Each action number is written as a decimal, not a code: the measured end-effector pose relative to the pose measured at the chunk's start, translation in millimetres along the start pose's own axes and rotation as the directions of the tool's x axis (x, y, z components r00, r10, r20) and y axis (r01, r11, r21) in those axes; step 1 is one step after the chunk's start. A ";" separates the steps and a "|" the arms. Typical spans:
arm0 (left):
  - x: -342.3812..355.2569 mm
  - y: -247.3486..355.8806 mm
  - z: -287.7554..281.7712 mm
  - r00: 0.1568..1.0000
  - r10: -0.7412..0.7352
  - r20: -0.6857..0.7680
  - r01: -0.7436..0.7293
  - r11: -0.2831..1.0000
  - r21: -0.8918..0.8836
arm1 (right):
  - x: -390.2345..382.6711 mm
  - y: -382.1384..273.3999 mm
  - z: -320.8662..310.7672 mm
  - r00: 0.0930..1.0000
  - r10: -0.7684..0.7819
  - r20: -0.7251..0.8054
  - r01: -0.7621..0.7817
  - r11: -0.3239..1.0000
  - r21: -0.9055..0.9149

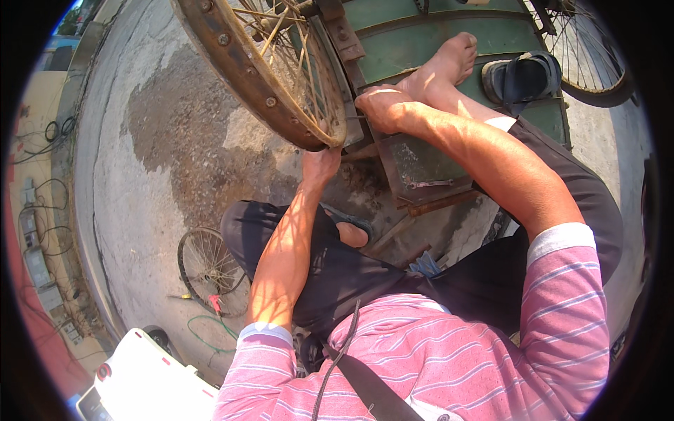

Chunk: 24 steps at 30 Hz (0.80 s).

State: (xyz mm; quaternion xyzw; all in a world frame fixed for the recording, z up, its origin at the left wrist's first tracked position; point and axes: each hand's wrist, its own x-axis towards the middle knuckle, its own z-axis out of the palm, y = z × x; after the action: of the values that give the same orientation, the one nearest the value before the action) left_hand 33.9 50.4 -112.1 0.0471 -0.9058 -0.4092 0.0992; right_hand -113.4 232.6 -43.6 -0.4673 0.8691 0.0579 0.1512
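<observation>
A rusty, tyreless spoked wheel (270, 98) stands tilted at the upper middle, beside a green metal box (393, 45). My left hand (321, 165) grips the lower end of its rim from below, the fingers partly hidden behind the metal. To the right of the wheel, my right hand (382, 109) is closed in a fist at the box's edge. A thin rod shows by its knuckles, but what the fist holds is hidden. My bare foot (449, 63) rests on the box just beyond that hand.
On the box lie a dark sandal (523, 77) and a small wrench (431, 184). Another bicycle wheel (590, 49) stands at the upper right. A spoked wheel (210, 263) and a green hose (203, 337) are on the ground at left, near a white object (151, 375).
</observation>
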 end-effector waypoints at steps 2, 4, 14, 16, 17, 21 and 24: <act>4.0 8.7 -0.7 0.999 -0.035 0.034 0.036 0.999 -0.025 | 2.4 9.6 14.8 0.999 -0.043 -0.028 0.042 0.998 -0.047; 4.9 17.4 -4.3 0.995 -0.077 0.067 0.078 0.997 -0.007 | 3.8 12.7 20.4 0.999 -0.029 -0.035 0.028 0.999 -0.025; 3.3 8.0 -5.1 0.997 0.006 0.078 0.000 0.997 -0.072 | 1.5 10.6 18.6 0.982 -0.089 -0.165 0.078 0.994 -0.069; 2.4 4.6 -6.1 0.997 0.016 0.071 -0.010 0.997 -0.081 | 2.6 8.7 17.3 0.989 -0.070 -0.127 0.060 0.995 -0.081; 1.8 3.7 -6.0 0.998 0.008 0.069 -0.003 0.997 -0.082 | 3.8 7.5 16.4 0.994 -0.048 -0.094 0.040 0.996 -0.076; -6.4 9.2 -8.4 0.994 -0.080 0.074 0.089 0.987 -0.136 | -8.8 -2.7 0.1 0.982 0.004 -0.191 0.015 0.995 0.097; -2.5 12.3 -5.9 0.993 -0.088 0.080 0.100 0.981 -0.165 | 7.1 14.2 25.2 0.977 -0.168 -0.134 0.138 0.968 -0.209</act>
State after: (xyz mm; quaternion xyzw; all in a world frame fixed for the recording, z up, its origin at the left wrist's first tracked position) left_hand 37.6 54.6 -99.4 0.0665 -0.8677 -0.4900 0.0503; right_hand -123.6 240.9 -70.3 -0.5489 0.8292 0.0970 0.0419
